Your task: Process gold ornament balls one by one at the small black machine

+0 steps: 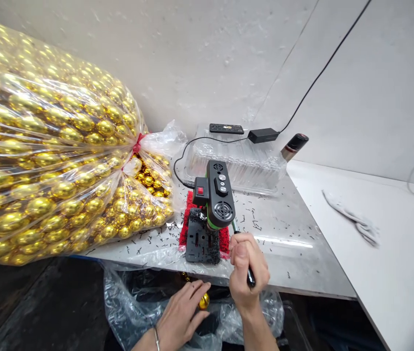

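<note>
A small black and green bench drill press (220, 192) stands on a slotted black base covered with dark shavings. My right hand (247, 265) is wrapped around its black-tipped lever handle (251, 279). In front of the table edge, my left hand (181, 312) reaches over a clear plastic bag (124, 297), its fingers spread. A shiny gold ball (204, 301) shows in the gap between index finger and thumb; whether they touch it, I cannot tell. More gold balls (185, 276) are partly visible under the table edge. The drill tip is hidden by the housing.
A huge clear sack of gold balls (46, 161), tied in red, fills the left. Behind the drill lie a clear plastic package (236, 165), a remote-like black object (226, 128), a power adapter (263, 135) and a dark-capped cylinder (294, 146). White gloves (351, 217) lie right.
</note>
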Demonstrator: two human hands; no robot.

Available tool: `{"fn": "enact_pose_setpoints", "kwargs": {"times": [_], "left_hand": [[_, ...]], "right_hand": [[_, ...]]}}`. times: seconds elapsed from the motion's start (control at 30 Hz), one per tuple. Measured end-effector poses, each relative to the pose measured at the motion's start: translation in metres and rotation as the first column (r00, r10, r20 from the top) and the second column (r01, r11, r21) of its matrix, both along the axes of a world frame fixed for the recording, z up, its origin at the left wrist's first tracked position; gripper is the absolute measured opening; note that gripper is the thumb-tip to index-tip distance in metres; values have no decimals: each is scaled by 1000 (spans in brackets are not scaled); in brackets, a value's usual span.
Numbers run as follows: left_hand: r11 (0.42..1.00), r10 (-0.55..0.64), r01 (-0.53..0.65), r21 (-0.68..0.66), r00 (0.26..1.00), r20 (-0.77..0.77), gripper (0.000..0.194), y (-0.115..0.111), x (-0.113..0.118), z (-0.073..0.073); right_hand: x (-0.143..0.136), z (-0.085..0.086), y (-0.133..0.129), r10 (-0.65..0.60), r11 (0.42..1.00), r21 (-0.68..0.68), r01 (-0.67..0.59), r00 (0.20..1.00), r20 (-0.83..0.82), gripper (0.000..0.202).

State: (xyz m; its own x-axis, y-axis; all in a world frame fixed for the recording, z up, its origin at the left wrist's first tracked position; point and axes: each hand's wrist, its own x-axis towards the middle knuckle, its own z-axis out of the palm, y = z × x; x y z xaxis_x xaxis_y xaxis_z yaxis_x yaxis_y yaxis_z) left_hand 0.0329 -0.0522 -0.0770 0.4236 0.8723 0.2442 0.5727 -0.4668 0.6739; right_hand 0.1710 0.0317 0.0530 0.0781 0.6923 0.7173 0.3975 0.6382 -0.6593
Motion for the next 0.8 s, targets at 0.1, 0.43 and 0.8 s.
{"fn": "enact_pose_setpoints", "kwargs": {"times": [0.1,0.43,0.8], "left_hand": [[993,35,-39,110,999,37,45,5,0,3],[680,328,-353,643,930,164,33,137,-43,153],[538,205,-105,836,979,-9,22,170,-45,153]], "right_hand": [[1,-1,-1,3,1000,3,-3,1000,21,26],[1,-4,1,19,997,69,-23,998,56,24],[3,-13,3,36,997,73,-39,998,44,25]]}}
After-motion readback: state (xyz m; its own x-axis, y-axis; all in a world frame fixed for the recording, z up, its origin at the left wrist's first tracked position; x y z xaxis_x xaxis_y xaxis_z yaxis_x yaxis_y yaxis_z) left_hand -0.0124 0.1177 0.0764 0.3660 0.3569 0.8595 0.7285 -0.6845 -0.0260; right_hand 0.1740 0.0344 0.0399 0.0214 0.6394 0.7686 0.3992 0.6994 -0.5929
